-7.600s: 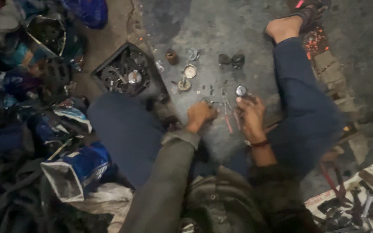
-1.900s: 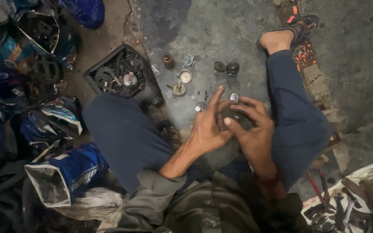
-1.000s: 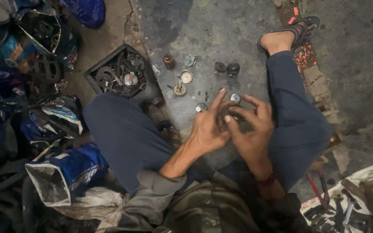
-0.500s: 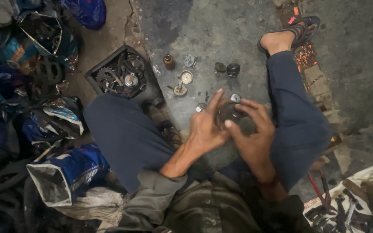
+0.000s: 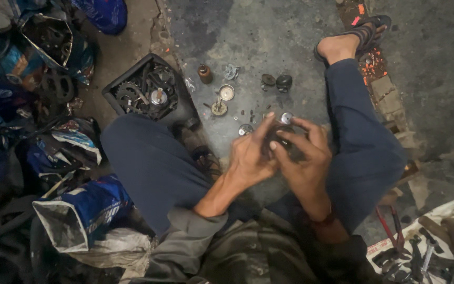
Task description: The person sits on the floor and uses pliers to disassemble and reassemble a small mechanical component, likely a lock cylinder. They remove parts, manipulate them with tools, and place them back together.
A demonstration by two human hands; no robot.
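Dark metal, round and greasy, the small part (image 5: 280,138) sits between both hands just above the concrete floor (image 5: 269,37), in front of the seated person's lap. The left hand (image 5: 250,158) closes on its near-left side, with the fingers curled around it and the index finger extended up along its edge. The right hand (image 5: 303,158) clamps it from the right and from above, with the fingertips (image 5: 273,145) pressed onto its top face. Both hands cover most of the part, so its exact shape cannot be determined.

A small shiny disc (image 5: 287,117) lies on the floor just beyond the hands, and a second one (image 5: 245,129) lies just left of the left hand. Farther out stand a brass-coloured fitting (image 5: 218,108), a round cup-shaped piece (image 5: 227,92), a small brown bottle (image 5: 204,73), a grey metal fitting (image 5: 230,71) and two dark round caps (image 5: 277,82).

A black tray (image 5: 145,92) holding sprockets and gears rests against the person's left knee. Blue plastic bags (image 5: 80,210) and dark scrap fill the left side. Red-handled pliers (image 5: 390,236) and other tools lie on a white cloth (image 5: 442,247) at lower right. The right leg extends along the right side, ending in a sandalled foot (image 5: 353,39).
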